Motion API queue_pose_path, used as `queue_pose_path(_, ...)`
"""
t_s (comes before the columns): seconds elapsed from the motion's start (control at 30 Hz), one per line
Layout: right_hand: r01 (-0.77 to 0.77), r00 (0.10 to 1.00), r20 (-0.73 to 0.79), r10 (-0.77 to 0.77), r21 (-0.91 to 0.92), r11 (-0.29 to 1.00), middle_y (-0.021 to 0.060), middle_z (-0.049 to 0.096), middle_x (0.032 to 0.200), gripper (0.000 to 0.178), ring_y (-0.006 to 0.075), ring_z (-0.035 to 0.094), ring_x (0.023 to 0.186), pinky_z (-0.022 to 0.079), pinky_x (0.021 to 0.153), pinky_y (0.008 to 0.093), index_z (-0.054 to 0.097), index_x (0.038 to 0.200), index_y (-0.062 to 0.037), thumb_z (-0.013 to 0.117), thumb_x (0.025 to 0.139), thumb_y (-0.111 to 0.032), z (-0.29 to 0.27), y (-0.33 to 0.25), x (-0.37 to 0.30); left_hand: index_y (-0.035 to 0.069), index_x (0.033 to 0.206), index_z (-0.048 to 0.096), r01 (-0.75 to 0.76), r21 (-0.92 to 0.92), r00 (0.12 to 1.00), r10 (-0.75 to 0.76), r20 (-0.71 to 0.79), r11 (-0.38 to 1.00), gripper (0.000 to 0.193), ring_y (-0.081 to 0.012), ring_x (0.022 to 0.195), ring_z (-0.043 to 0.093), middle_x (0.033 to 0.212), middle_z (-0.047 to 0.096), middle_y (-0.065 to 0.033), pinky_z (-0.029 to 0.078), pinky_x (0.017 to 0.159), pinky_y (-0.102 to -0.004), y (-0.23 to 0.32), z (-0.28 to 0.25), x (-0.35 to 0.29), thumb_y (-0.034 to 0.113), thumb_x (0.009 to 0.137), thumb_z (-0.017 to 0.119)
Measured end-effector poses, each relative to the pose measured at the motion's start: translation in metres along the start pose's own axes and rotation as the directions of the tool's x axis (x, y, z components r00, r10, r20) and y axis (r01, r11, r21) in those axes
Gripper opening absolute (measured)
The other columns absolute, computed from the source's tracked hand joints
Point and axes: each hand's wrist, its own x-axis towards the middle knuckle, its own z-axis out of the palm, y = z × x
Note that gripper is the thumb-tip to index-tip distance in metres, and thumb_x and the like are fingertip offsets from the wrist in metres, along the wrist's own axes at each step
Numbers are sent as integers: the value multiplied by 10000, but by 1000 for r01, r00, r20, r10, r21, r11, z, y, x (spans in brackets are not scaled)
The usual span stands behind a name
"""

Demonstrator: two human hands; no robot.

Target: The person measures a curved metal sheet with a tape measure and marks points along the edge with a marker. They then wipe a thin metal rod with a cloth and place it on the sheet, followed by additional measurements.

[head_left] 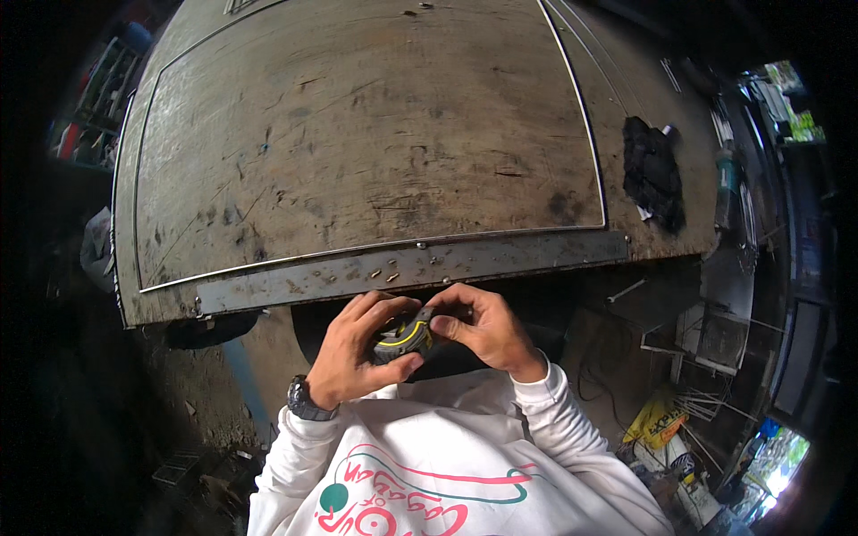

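Close in front of my body, just off the near edge of the workbench (384,134), I hold a black and yellow tape measure (407,342). My left hand (362,344) is wrapped round its case, thumb along the lower side. The fingers of my right hand (478,326) pinch at the case's right end, where the tape's tip seems to be; the fingers partly hide it. On the bench lies a thin pale metal frame (375,249) with bent corners. A grey metal strip (340,277) runs along the bench's near edge, with small metal bits on it.
A black furry cloth (651,170) lies on the bench's right side, near a teal bottle-like cylinder (727,174). Below the bench at right are a wrench (626,290), thin metal rods (710,397) and a yellow bag (659,418). Shelves (103,94) stand at far left.
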Motion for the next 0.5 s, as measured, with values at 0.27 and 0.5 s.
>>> queue_pose_path(0.27,27,994,108,-11,-140,990,7,631,827,233,95,582,776,496,731,282,649,963,-12,735,980,-228,1,-12,6,8,1254,675,59,5,995,-59,83,998,745,-321,960,566,1048,654,-159,443,922,-418,-3,-15,-3,543,738,723)
queue_pose_path(0.5,234,949,34,-315,595,769,20,473,831,330,110,460,730,435,645,306,558,962,-77,708,965,-371,-95,-52,1,-52,1180,660,163,94,985,-156,-73,982,845,-304,970,605,1058,647,-163,481,867,-384,-26,-92,-16,688,776,710)
